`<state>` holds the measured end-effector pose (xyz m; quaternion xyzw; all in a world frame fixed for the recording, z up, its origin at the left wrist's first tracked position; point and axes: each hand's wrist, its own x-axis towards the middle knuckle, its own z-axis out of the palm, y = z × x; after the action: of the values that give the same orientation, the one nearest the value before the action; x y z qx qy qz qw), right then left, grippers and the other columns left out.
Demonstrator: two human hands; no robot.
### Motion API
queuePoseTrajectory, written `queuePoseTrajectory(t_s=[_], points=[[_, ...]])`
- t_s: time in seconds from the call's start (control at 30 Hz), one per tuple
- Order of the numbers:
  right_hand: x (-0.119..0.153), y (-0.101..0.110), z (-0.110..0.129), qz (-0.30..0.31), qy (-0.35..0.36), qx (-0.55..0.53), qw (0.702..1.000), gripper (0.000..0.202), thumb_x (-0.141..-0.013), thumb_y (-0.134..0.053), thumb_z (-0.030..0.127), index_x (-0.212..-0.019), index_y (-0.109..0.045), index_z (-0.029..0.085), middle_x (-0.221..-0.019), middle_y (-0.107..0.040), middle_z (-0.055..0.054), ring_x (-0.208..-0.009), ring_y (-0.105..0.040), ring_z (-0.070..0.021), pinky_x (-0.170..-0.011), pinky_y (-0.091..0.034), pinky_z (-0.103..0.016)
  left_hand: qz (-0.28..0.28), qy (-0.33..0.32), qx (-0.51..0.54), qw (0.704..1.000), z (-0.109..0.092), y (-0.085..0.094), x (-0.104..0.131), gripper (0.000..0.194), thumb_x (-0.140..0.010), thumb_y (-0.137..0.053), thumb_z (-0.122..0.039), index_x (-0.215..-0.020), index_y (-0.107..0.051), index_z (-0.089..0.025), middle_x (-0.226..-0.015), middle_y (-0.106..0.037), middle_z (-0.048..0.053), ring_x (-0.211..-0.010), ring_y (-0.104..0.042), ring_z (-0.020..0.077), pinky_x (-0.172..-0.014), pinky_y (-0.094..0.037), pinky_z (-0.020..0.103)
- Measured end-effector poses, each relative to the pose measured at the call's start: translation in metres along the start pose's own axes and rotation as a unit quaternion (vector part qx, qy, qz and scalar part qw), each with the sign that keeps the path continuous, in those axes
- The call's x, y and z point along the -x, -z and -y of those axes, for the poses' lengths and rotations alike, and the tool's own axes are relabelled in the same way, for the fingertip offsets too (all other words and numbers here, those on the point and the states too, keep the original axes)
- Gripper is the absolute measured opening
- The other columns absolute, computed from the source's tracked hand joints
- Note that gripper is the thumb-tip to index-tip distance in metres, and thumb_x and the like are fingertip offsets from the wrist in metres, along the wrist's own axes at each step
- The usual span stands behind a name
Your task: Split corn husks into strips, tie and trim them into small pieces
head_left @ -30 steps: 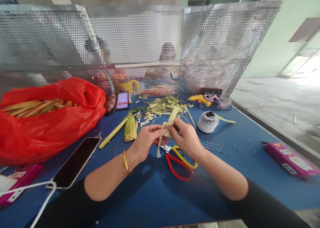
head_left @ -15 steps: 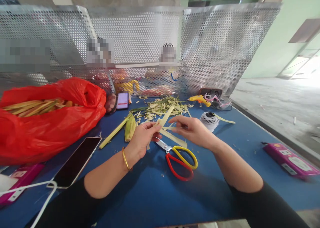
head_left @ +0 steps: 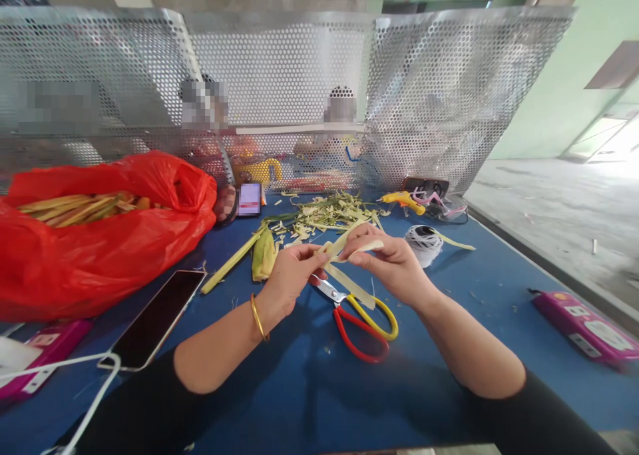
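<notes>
"In the head view, where do the pale strips (head_left: 341, 244) lie?"

"Between the hands, held up over the middle of the tabletop (head_left: 279, 392). They cross at the fingertips of the left hand (head_left: 293, 270), which is nearer the crossing and pinches it between thumb and fingers."

"And the right hand (head_left: 388, 261)?"

"Just to the right of it, thumb and fingers together on a folded strip."

"Which way do the strips run?"

"One slants from the crossing toward the far edge and the right. A loose tail slants toward the near edge and the right, passing over the scissors (head_left: 340, 299); whether it touches them, I can't tell."

"What about the surface?"

"Blue, with a heap of scraps (head_left: 324, 215) toward the far edge and a ball of white string (head_left: 423, 247) beyond the right hand. A red plastic bag (head_left: 114, 255) fills the left side, a dark phone (head_left: 157, 318) near it. A purple pack (head_left: 584, 325) sits by the right edge."

"The room?"

"A perforated metal screen (head_left: 279, 56) along the far edge, people behind it; a green wall (head_left: 559, 109) and a grey floor (head_left: 539, 195) past the right edge."
</notes>
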<state>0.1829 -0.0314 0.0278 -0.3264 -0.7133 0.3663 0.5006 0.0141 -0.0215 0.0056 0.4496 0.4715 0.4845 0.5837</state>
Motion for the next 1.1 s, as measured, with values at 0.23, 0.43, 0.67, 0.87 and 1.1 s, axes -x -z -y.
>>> queuePoseTrajectory(t_s=[0.23,0.43,0.67,0.87,1.1], points=[[0.001,-0.005,-0.004,0.002,-0.046,0.039,0.998,0.034,-0.085,-0.051,0.037,-0.056,-0.054,0.019,-0.075,-0.062,-0.003,-0.077,-0.056,-0.0157,-0.075,-0.043,-0.031,0.000,-0.022,-0.006,1.000,0.000,0.001,0.000,0.022,-0.058,-0.078,-0.028,-0.074,-0.072,-0.013,-0.056,-0.061,0.000,-0.045,-0.052,0.0089,-0.039,-0.035,0.019],[0.001,-0.004,-0.008,0.054,-0.058,0.132,0.988,0.031,-0.082,-0.052,0.025,-0.051,-0.053,0.018,-0.074,-0.056,-0.002,-0.076,-0.053,-0.0150,-0.072,-0.041,-0.030,-0.025,-0.023,-0.006,0.999,-0.003,0.000,-0.001,0.019,-0.058,-0.079,-0.025,-0.071,-0.072,-0.013,-0.056,-0.062,0.000,-0.045,-0.052,0.0097,-0.038,-0.034,0.020],[0.001,-0.007,-0.014,0.042,-0.079,0.155,0.984,0.030,-0.079,-0.052,0.023,-0.049,-0.052,0.019,-0.067,-0.053,-0.001,-0.074,-0.052,-0.0150,-0.070,-0.039,-0.029,-0.022,-0.044,-0.027,0.998,0.002,-0.002,0.001,0.010,-0.062,-0.075,-0.024,-0.069,-0.073,-0.017,-0.053,-0.061,0.000,-0.045,-0.052,0.0118,-0.039,-0.034,0.021],[0.001,-0.009,-0.017,0.048,-0.141,0.121,0.981,0.026,-0.074,-0.051,0.022,-0.048,-0.053,0.018,-0.069,-0.052,-0.001,-0.073,-0.052,-0.0149,-0.070,-0.038,-0.029,-0.027,-0.057,-0.043,0.997,0.006,-0.004,0.003,0.006,-0.063,-0.074,-0.023,-0.067,-0.074,-0.019,-0.054,-0.062,0.000,-0.047,-0.053,0.0130,-0.039,-0.035,0.022],[0.002,-0.015,-0.019,0.035,-0.189,0.088,0.977,0.024,-0.070,-0.048,0.022,-0.047,-0.049,0.018,-0.065,-0.050,0.000,-0.066,-0.049,-0.0139,-0.063,-0.035,-0.027,-0.037,-0.076,-0.098,0.992,0.009,-0.006,0.006,0.009,-0.065,-0.071,-0.026,-0.070,-0.074,-0.019,-0.050,-0.060,-0.001,-0.045,-0.051,0.0126,-0.040,-0.034,0.022]])
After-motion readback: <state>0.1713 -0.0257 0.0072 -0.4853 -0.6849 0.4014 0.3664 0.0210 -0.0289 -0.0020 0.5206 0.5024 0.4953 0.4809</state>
